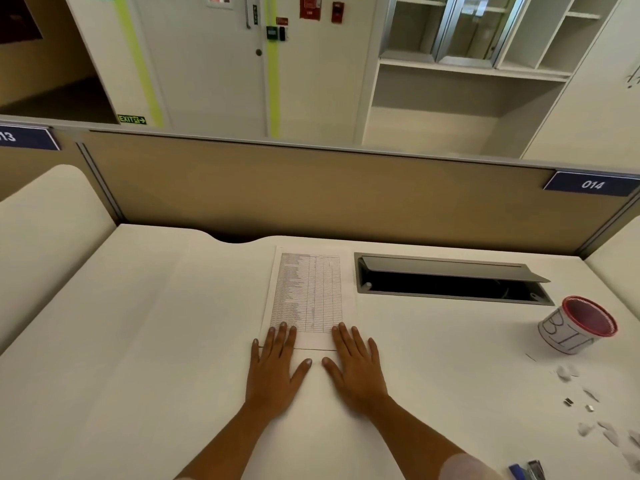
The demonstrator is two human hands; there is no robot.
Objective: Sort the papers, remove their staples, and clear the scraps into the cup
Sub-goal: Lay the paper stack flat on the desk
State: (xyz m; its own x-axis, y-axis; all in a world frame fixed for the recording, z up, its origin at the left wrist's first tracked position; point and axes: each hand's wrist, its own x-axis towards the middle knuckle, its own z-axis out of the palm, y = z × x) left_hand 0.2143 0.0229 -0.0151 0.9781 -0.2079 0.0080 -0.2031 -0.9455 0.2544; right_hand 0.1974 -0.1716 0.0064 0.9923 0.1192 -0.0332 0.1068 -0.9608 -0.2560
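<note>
The white desk (pixel 138 341) carries papers (pixel 308 292), a cup (pixel 568 337), scraps (pixel 565 372) and staples (pixel 568 402).

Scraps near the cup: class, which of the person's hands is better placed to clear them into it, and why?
The right. The scraps and cup lie on the desk's right side, nearer the right hand; the left hand, flat by the paper, would probably have to cross over.

Single head-worn wide-angle view, facing forward and down, near the desk (pixel 138 341)
</note>
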